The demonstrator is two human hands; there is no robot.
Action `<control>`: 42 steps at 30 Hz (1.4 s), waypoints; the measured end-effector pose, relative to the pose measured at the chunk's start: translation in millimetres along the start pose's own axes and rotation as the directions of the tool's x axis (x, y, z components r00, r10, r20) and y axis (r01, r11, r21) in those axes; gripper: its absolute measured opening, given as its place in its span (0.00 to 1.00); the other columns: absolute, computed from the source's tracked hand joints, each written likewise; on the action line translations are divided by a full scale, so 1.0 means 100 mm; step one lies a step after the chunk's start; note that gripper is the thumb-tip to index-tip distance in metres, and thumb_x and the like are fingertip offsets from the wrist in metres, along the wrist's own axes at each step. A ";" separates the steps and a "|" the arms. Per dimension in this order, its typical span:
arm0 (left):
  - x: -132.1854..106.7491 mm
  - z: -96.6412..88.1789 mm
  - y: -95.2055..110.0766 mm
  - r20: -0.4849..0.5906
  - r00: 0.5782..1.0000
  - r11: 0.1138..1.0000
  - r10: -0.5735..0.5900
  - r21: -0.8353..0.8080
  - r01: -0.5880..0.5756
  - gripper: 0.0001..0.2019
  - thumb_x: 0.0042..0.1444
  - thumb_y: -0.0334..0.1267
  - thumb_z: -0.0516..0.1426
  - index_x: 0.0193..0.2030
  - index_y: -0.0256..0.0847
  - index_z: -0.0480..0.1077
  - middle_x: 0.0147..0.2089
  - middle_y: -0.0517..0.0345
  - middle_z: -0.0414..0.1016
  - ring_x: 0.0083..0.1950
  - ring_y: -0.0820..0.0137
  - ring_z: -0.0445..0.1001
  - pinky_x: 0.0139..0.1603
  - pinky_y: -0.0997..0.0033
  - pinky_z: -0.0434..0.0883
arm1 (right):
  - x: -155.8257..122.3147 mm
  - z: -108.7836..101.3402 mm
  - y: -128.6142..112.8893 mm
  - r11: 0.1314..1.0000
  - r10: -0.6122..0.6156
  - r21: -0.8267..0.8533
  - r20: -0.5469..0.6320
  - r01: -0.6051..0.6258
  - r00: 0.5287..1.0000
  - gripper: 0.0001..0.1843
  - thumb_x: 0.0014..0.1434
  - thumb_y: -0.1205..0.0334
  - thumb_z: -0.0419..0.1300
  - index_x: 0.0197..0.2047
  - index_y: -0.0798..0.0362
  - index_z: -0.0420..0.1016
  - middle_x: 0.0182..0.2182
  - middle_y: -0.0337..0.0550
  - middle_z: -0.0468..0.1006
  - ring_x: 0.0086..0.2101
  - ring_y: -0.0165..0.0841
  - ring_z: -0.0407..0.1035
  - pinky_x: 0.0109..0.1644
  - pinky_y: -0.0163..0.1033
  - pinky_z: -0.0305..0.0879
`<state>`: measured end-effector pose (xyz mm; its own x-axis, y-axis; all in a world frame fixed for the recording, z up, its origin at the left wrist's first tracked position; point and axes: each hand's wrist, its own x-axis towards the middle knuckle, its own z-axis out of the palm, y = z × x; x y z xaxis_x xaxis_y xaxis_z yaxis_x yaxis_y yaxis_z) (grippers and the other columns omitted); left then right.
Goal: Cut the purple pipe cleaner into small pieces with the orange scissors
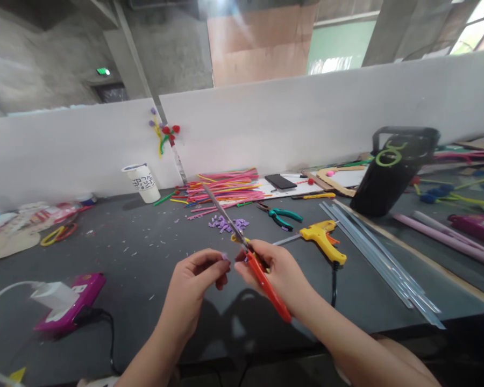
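Observation:
My right hand (pixel 276 271) grips orange-handled scissors (pixel 262 277), whose long metal blades (pixel 223 215) point up and to the left over the table. My left hand (pixel 196 279) is closed in a pinch on a tiny purple piece (pixel 225 257) right beside my right fingertips. Both hands hover above the dark grey table (pixel 145 258). Just beyond them lies a small heap of cut purple bits (pixel 228 223), and behind that a pile of pink, yellow and red pipe cleaners (pixel 228 191).
A yellow glue gun (pixel 322 242) and green-handled pliers (pixel 284 216) lie to the right, with long grey strips (pixel 379 252) and a black bin (pixel 395 166) farther right. A paper cup (pixel 142 183) stands at the back. A magenta device (pixel 70 303) with a white charger sits at left.

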<state>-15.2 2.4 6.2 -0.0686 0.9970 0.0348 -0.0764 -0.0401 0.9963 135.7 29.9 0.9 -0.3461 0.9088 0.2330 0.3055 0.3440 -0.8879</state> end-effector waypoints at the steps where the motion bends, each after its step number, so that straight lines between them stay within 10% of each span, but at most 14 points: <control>1: 0.01 -0.02 0.01 -0.035 0.999 0.999 0.007 -0.037 -0.008 0.04 0.44 0.34 0.61 0.26 0.36 0.71 0.21 0.61 0.69 0.23 0.77 0.64 0.25 0.78 0.62 | 0.00 -0.02 0.00 1.000 0.001 -0.024 -0.001 -0.001 1.000 0.08 0.48 0.58 0.56 0.27 0.53 0.65 0.19 0.34 0.64 0.21 0.26 0.57 0.24 0.30 0.54; 20: 0.07 -0.01 -0.07 -0.013 1.000 1.000 0.008 -0.004 -0.008 0.04 0.45 0.32 0.58 0.23 0.37 0.67 0.20 0.64 0.66 0.22 0.77 0.62 0.25 0.78 0.60 | -0.04 -0.05 -0.07 0.881 -0.067 -0.472 -0.030 0.045 0.997 0.14 0.44 0.52 0.58 0.21 0.52 0.60 0.16 0.34 0.60 0.19 0.26 0.49 0.22 0.32 0.43; 42: 0.04 0.10 -0.11 0.087 0.992 0.922 0.090 0.370 -0.116 0.06 0.46 0.36 0.56 0.21 0.38 0.70 0.19 0.63 0.63 0.22 0.75 0.60 0.24 0.76 0.59 | 0.01 0.05 0.11 0.988 -0.034 -0.154 -0.035 0.029 0.999 0.03 0.42 0.66 0.53 0.21 0.53 0.61 0.17 0.32 0.62 0.20 0.25 0.54 0.23 0.29 0.50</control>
<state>-4.8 7.2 -3.5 0.0114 0.9913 0.1311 0.3054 -0.1283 0.9435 134.0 33.6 -11.0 -0.3250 0.9042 0.2772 0.4288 0.4022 -0.8089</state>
